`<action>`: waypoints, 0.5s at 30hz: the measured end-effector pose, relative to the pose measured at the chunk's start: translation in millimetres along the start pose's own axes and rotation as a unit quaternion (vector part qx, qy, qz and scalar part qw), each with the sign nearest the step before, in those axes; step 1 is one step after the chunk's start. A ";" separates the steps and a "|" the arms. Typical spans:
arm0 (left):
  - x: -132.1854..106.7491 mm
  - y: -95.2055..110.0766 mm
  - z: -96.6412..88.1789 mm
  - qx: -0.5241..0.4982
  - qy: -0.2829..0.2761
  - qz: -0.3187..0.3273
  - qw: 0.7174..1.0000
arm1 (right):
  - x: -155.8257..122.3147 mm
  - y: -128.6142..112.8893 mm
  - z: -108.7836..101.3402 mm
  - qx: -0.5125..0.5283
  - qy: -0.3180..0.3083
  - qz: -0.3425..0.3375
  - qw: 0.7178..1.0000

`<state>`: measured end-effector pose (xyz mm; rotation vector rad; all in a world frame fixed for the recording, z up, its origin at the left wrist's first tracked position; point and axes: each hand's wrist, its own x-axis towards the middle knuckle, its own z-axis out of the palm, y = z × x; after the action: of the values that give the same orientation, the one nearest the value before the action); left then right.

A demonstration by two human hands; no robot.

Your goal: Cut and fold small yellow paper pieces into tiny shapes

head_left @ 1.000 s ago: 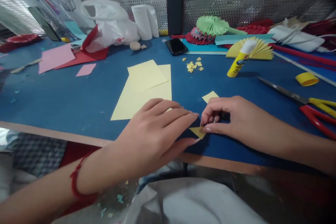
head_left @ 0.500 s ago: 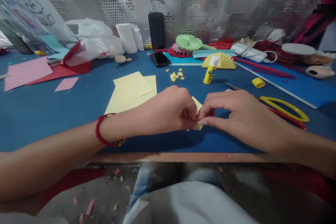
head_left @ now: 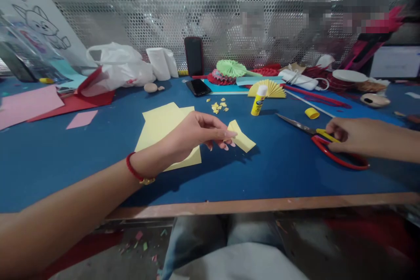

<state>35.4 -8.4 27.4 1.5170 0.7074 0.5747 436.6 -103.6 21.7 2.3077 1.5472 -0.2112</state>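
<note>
A: Lower left to centre of frame?
B: Left hand [head_left: 193,133], red bracelet [head_left: 136,170] at wrist. Fingertips pinched on folded yellow paper [head_left: 242,139]; paper lifted just above blue table [head_left: 278,170], centre of frame.

A: Right side, same depth?
B: Right hand [head_left: 352,138], fingers curled onto scissors [head_left: 323,142]. Yellow and red handles under the fingers, blades pointing toward upper left, flat on table. Grip closed or merely resting: cannot tell.

A: Behind the left hand?
B: Yellow sheets [head_left: 162,124], stacked flat, partly covered by the hand. Further left, pink scrap [head_left: 82,119], larger pink sheet [head_left: 28,105], red paper [head_left: 82,98].

A: Middle depth, centre?
B: Yellow clippings [head_left: 218,106] in a loose cluster. Right of them, glue stick [head_left: 258,100] upright, cap off; yellow cap [head_left: 311,113] lying apart to the right.

A: Far edge?
B: Phone [head_left: 198,87] flat on table; second phone [head_left: 193,56] upright against mesh panel [head_left: 164,8]. Green fan [head_left: 231,68] and yellow fan [head_left: 271,88] right of centre. White bag [head_left: 120,68] and paper roll [head_left: 160,63] upper left.
</note>
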 end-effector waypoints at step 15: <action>-8.9 -2.9 4.4 -0.079 -0.009 0.034 0.996 | -44.7 -15.0 9.1 0.083 0.205 -0.048 0.974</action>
<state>32.2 -17.9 24.7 1.4012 0.5848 0.6519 406.0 -140.5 24.3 2.5248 1.9020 0.1288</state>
